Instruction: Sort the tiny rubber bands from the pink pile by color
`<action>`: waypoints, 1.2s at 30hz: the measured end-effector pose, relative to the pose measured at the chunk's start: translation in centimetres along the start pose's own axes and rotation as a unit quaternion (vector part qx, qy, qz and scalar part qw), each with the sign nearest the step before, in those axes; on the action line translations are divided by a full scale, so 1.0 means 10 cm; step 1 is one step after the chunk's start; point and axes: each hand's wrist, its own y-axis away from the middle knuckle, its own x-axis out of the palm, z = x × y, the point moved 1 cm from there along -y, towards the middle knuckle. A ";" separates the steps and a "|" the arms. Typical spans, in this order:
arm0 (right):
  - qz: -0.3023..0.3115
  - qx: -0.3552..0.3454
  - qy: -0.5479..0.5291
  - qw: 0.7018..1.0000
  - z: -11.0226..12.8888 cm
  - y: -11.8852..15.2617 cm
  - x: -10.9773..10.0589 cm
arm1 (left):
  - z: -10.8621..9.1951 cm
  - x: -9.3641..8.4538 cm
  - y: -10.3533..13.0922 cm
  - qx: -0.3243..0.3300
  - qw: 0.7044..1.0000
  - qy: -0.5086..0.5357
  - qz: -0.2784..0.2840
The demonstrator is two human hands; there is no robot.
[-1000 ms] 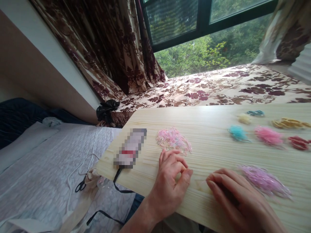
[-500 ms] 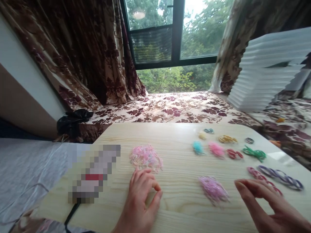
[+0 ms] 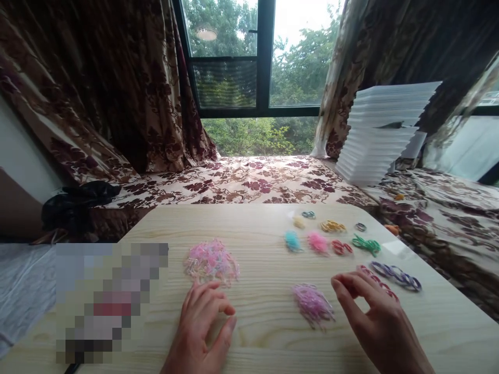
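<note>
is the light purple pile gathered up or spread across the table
Gathered: the light purple pile lies in one loose heap on the table, its strands overlapping.

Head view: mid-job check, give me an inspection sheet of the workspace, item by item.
Surface: pale wood-grained table.
Work items: mixed pale-pink pile by the left hand; purple pile beside the right hand.
Clutter: turquoise bundle, pink bundle, green bundle and others, far right; blurred-out object, left.
Hands: left open, contact with its pile unclear; right thumb and forefinger tips together, anything between them too small to tell.
Cables: black cord or strap, lower left, cannot tell which.
Surroundings: window, patterned curtain, white stack.
</note>
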 end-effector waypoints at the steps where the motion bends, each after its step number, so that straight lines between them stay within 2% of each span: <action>1: -0.001 -0.001 -0.004 1.000 0.02 0.06 0.01 | -0.02 0.00 0.00 -0.005 1.000 0.005 -0.006; 5: 0.000 0.006 -0.020 1.000 0.08 0.23 0.05 | -0.08 0.00 0.00 -0.045 0.998 0.022 -0.026; 10: -0.012 -0.006 -0.025 1.000 0.08 0.29 0.08 | -0.03 -0.02 -0.01 -0.006 1.000 -0.006 0.007; 13: -0.018 -0.009 -0.012 1.000 0.05 0.32 0.09 | -0.02 -0.04 -0.01 -0.004 1.000 -0.009 -0.006; 19: 0.005 -0.020 0.011 1.000 0.02 0.22 0.09 | -0.07 -0.04 -0.01 -0.012 1.000 0.005 0.009; 25: 0.001 0.003 0.003 1.000 0.10 0.07 0.09 | -0.05 -0.02 0.00 -0.030 0.999 0.019 0.005; 32: -0.006 0.045 -0.009 0.999 0.07 0.15 0.14 | -0.06 -0.04 -0.03 -0.023 0.999 0.024 -0.009; 36: -0.037 0.012 0.012 0.999 -0.04 0.20 0.14 | -0.12 -0.03 -0.06 -0.047 0.998 0.044 -0.028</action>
